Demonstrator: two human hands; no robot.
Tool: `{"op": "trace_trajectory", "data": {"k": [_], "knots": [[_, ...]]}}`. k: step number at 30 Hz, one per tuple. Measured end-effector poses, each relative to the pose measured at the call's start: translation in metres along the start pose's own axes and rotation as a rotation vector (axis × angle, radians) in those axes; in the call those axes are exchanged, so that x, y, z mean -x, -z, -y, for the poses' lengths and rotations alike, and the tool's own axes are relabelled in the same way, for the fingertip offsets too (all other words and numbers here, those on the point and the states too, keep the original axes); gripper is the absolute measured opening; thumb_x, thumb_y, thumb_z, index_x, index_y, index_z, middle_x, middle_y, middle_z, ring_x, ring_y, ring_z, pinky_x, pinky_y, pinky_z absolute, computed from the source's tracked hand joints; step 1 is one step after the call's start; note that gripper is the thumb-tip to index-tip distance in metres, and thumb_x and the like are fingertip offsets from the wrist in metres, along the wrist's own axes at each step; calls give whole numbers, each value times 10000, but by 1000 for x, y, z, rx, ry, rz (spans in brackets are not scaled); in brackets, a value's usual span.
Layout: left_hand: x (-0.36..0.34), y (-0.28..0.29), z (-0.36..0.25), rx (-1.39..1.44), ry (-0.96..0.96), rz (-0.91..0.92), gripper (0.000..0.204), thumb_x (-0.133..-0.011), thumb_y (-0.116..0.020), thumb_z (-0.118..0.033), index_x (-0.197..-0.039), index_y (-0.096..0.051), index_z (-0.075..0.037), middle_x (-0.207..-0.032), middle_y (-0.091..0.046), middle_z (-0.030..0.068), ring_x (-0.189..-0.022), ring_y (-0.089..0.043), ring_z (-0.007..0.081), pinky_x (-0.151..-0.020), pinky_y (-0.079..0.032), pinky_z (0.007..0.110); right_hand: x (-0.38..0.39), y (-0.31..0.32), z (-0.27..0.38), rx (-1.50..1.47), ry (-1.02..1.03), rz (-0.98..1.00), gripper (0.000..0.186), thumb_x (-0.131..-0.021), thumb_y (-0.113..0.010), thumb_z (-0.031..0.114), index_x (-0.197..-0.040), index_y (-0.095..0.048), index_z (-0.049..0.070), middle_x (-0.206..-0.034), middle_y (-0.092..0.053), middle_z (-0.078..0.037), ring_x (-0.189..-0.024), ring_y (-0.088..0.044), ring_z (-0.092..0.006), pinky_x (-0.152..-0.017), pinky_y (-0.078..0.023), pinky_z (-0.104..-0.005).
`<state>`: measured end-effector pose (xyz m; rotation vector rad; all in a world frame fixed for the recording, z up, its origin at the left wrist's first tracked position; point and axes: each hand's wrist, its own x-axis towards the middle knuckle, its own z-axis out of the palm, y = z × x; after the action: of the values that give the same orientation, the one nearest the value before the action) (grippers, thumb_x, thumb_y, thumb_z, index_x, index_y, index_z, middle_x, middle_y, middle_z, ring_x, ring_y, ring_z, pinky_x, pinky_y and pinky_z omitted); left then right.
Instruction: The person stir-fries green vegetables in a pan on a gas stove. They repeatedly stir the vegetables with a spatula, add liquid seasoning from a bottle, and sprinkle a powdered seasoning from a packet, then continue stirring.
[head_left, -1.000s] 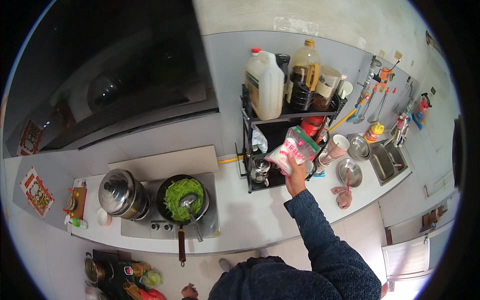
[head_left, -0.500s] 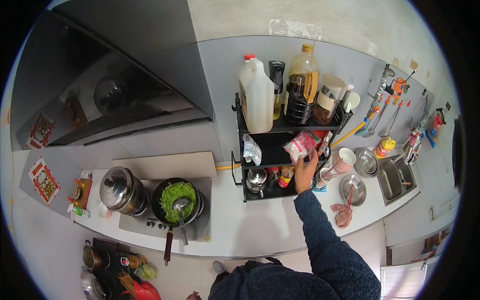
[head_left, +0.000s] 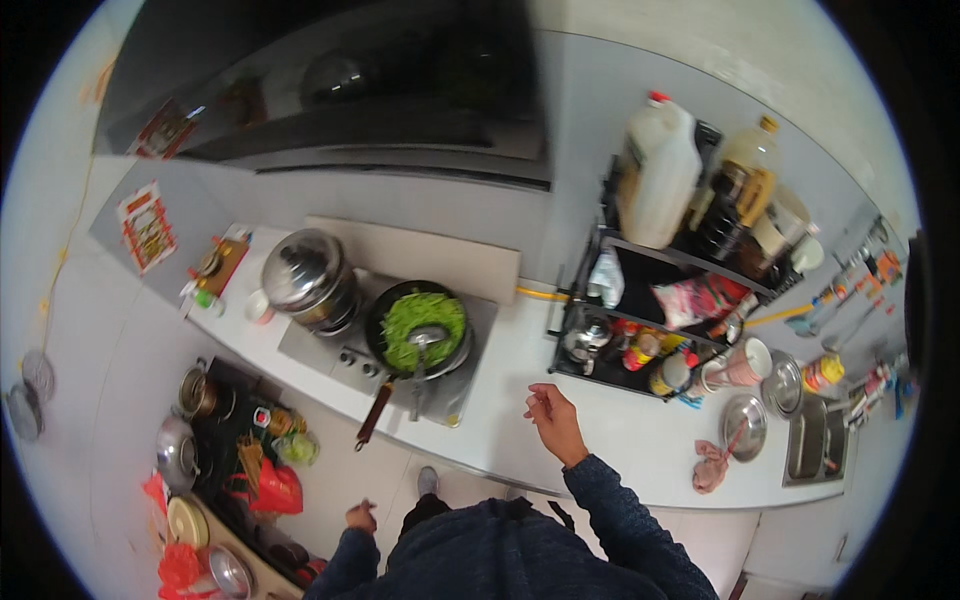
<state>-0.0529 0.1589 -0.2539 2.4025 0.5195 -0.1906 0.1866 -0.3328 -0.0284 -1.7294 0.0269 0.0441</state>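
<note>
Head view shows the right hand [head_left: 553, 418] raised over the front edge of the white counter [head_left: 520, 400], fingers loosely curled and apart, holding nothing. The red-and-white packet [head_left: 697, 298] lies on the middle shelf of the black rack [head_left: 640, 300] at the counter's right end, well apart from that hand. The left hand [head_left: 360, 517] hangs low beside the body, empty, fingers loosely curled. A wok of green vegetables [head_left: 420, 328] sits on the stove.

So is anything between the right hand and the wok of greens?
Nothing visible. The right hand hangs empty over bare counter, and the wok sits to its left with its spatula resting inside.
</note>
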Motion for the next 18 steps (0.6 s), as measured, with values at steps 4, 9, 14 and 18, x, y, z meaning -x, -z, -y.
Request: {"op": "trace_trajectory", "data": {"k": [4,9,14,18], "knots": [[-55,3,-20,801,590,-53,428,-1003,-649,-381,-834,-752,-2,-503,-439,-27,-376,-370,106,-387,-284,317,-9,-57,20,116,10,162,350,-1021,-651,188,-1281,-563,-28,-991,-694,-170,-793,-728,-251,-714,-585,-355],[-84,28,5,709,490,18,434,-992,-650,-412,-837,-768,-24,-474,-456,7,-373,-380,115,-403,-298,325,-32,-163,22,415,-14,116,597,-955,-744,349,-1329,-499,-46,-975,-694,-231,-797,-720,-363,-744,-567,-442],[-75,65,89,678,721,199,428,-1007,-628,-428,-908,-749,-30,-505,-465,24,-382,-392,153,-400,-332,349,-42,-242,-3,453,-119,68,684,-905,-758,263,-1393,-392,-47,-1018,-691,-288,-867,-696,-464,-790,-547,-506],[-60,103,158,595,734,229,419,-991,-639,-424,-941,-777,-31,-525,-528,66,-400,-469,190,-411,-396,378,-47,-258,-8,625,15,-158,516,-941,-647,81,-1382,-395,-7,-1022,-669,-295,-924,-688,-457,-816,-553,-508]]}}
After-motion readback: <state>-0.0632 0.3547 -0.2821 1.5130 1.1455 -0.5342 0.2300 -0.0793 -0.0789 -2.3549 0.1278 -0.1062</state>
